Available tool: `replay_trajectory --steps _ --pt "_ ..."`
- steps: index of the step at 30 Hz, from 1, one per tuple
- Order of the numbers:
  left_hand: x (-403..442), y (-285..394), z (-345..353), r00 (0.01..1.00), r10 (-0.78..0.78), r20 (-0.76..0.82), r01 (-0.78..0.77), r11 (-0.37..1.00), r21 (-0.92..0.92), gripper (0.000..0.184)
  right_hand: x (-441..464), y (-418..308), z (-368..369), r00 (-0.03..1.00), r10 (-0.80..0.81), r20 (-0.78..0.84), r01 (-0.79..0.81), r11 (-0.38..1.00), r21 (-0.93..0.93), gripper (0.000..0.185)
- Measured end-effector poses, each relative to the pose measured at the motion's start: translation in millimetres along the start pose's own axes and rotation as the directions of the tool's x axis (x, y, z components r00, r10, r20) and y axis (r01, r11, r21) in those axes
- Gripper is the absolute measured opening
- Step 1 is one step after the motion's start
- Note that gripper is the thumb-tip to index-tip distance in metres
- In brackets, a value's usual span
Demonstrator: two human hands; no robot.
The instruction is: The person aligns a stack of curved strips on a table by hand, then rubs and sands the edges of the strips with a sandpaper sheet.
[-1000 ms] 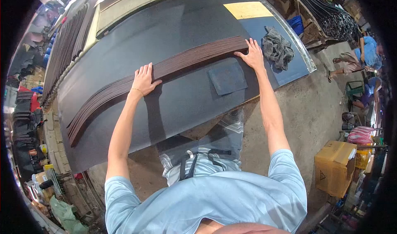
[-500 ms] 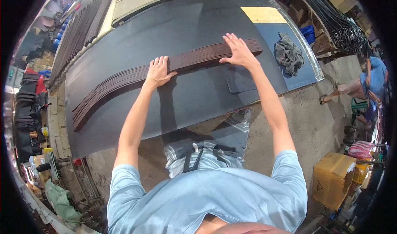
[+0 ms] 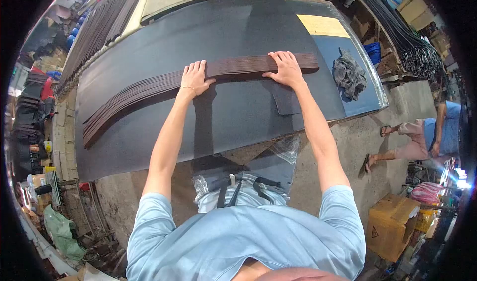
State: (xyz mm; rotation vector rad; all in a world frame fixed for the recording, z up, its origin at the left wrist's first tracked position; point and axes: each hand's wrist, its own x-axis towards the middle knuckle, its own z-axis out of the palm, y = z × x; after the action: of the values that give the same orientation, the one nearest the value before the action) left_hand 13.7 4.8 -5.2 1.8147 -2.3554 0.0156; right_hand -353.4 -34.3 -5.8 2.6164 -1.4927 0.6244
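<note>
A long stack of thin dark brown strips (image 3: 238, 67) lies across a large dark sheet (image 3: 198, 117) on the table, its left end curving toward me. My left hand (image 3: 196, 80) rests flat on the middle of the stack, fingers stretched toward its far edge and thumb pointing right along the near edge. Farther right, my right hand (image 3: 285, 68) lies over the strips, its fingers slightly apart and thumb pointing left. Both hands are open and touch the stack. A small dark piece (image 3: 287, 102) lies on the sheet just below my right hand.
A crumpled grey cloth (image 3: 349, 73) lies on the blue surface at the right, near a yellow panel (image 3: 324, 26). Bundles of dark strips (image 3: 397, 33) hang at the upper right. On the right-hand floor are a cardboard box (image 3: 391, 226) and a walking person (image 3: 422, 134).
My right hand has come down and slightly nearer onto the stack, its fingers less spread. My left hand stays on the strips. The person at the right has come further into view.
</note>
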Motion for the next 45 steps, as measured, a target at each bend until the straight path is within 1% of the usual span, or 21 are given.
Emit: replay_trajectory --steps 1,3,5,7,9,10,11,13,14,17,19,21,25,27,28,29,31,34,37,39,45 --pt "0.1 2.1 -0.9 1.0 -0.001 0.003 0.001 1.0 -0.002 0.084 -1.6 -0.8 0.9 1.0 0.0 0.003 0.0 1.0 0.001 0.085" --pt "6.2 11.5 -6.3 0.995 -0.041 0.091 0.028 0.991 0.133 0.088 0.9 -1.9 2.0 1.0 0.016 -0.022 -0.016 1.0 -0.027 0.084" --pt "10.9 39.1 -22.1 0.997 0.036 0.067 -0.041 0.996 0.077 0.093 0.0 -2.4 3.2 0.999 0.019 -0.026 -0.02 0.999 -0.029 0.084" --pt "22.3 63.6 -6.9 0.992 0.119 -0.041 -0.117 0.992 0.049 0.096 2.2 -2.5 4.8 0.999 0.022 -0.028 -0.023 0.999 -0.04 0.085" --pt "35.7 86.7 7.0 0.993 0.113 -0.044 -0.113 0.994 0.007 0.097 0.8 -0.7 4.4 0.999 0.027 -0.031 -0.028 0.999 -0.027 0.086" --pt "41.2 91.1 18.5 0.98 0.139 -0.143 -0.128 0.989 0.079 0.096 1.0 -1.5 2.3 0.999 0.044 -0.016 -0.044 0.999 -0.016 0.086" --pt "47.4 89.1 27.2 0.979 0.14 -0.148 -0.131 0.989 0.07 0.096 1.8 -0.2 -1.3 0.999 0.044 -0.013 -0.044 0.999 -0.026 0.086" --pt "45.2 85.2 14.8 0.991 0.134 0.022 -0.135 0.99 0.037 0.093 1.8 -3.3 -0.9 0.999 0.042 -0.025 -0.043 0.999 -0.026 0.085" --pt "46.2 81.1 24.7 0.976 0.196 -0.091 -0.184 0.975 0.121 0.091 1.9 -3.6 -1.8 0.999 0.034 -0.023 -0.035 0.999 -0.024 0.085" --pt "47.7 75.6 27.5 0.966 0.235 -0.108 -0.221 0.967 0.125 0.09 2.2 -2.0 3.9 0.999 0.036 -0.027 -0.037 0.999 -0.027 0.085" --pt "47.6 77.9 20.0 0.966 0.237 -0.102 -0.223 0.966 0.129 0.09 2.2 -3.7 2.3 0.999 0.049 -0.01 -0.049 0.998 -0.026 0.085" --pt "49.2 78.7 14.8 0.979 0.205 0.023 -0.206 0.974 0.091 0.09 2.2 -4.1 1.7 0.999 0.037 -0.024 -0.038 0.999 -0.031 0.085" --pt "43.8 95.0 11.7 0.987 0.16 -0.014 -0.158 0.983 0.092 0.089 2.4 -4.7 3.3 0.998 0.041 -0.037 -0.043 0.998 -0.038 0.086" --pt "39.4 119.0 5.6 0.941 0.324 -0.1 -0.307 0.938 0.16 0.087 2.3 -4.7 1.8 0.998 0.055 -0.019 -0.055 0.998 -0.012 0.083" --pt "38.9 131.9 14.4 0.927 0.36 -0.103 -0.356 0.933 0.055 0.087 2.7 -3.7 3.7 0.998 0.054 -0.016 -0.054 0.998 -0.011 0.083" --pt "39.6 142.5 25.7 0.906 0.395 -0.152 -0.397 0.918 0.016 0.088 3.6 -1.4 4.8 0.999 0.033 -0.025 -0.033 0.999 -0.011 0.082" --pt "39.2 159.7 38.3 0.944 0.306 -0.126 -0.313 0.949 -0.037 0.088 0.2 3.2 4.5 0.999 0.01 -0.034 -0.011 1.0 -0.016 0.081" --pt "32.3 156.1 43.5 0.934 0.291 -0.206 -0.301 0.953 -0.019 0.083 4.2 -0.8 4.1 0.999 0.023 -0.043 -0.024 1.0 -0.013 0.079" --pt "22.9 134.0 39.0 0.924 0.275 -0.265 -0.286 0.958 -0.006 0.08 3.8 -4.7 0.6 0.999 0.043 -0.026 -0.043 0.999 -0.014 0.079" --pt "13.4 115.2 39.8 0.944 0.205 -0.261 -0.21 0.978 0.007 0.075 4.5 -4.7 2.0 0.999 0.035 -0.034 -0.036 0.999 -0.024 0.079" --pt "-11.4 58.4 33.9 0.945 0.175 -0.278 -0.172 0.985 0.034 0.067 3.3 -5.3 0.8 0.999 0.039 -0.031 -0.039 0.999 -0.024 0.08"
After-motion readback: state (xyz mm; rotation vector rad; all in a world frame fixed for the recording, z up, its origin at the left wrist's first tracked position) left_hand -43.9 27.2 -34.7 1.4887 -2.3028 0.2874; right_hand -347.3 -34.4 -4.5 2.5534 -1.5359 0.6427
